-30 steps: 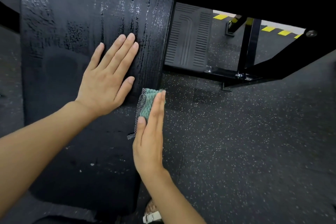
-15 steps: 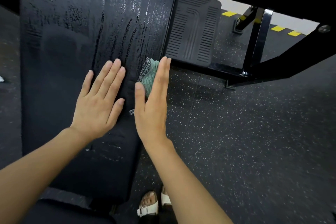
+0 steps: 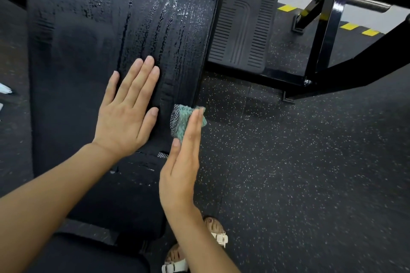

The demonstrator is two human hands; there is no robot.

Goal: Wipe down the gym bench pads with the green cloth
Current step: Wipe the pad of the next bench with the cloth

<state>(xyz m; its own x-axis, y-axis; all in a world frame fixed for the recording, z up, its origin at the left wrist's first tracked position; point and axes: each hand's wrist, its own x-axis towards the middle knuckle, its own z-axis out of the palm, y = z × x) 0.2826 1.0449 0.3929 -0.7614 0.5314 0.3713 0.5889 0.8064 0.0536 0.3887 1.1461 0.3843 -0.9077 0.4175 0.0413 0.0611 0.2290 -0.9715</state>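
Since the frame half a second earlier, the right hand point(image 3: 182, 168) and the green cloth point(image 3: 180, 121) have travelled down the right edge of the bench pad point(image 3: 88, 40), toward the person. The left hand point(image 3: 126, 115) has shifted only slightly on the pad.

Right hand: fingers straight and together, hand on edge, thumb alongside. It presses the cloth flat and does not curl round it. The cloth is bunched under the fingertips at the pad's right edge. It appears to bear on the pad's side face, but the contact point is hidden behind the hand.

Left hand: open, palm down, fingers extended, resting flat on the pad's top surface just left of the cloth.

The upper pad surface shows wet streaks and droplets. A second black pad point(image 3: 88, 257) lies at the bottom edge of the view. To the right are the speckled rubber floor point(image 3: 288, 173), a ribbed foot plate point(image 3: 241, 29) and a black steel frame point(image 3: 324, 35). Feet in white sandals point(image 3: 218, 237) stand beside the bench.
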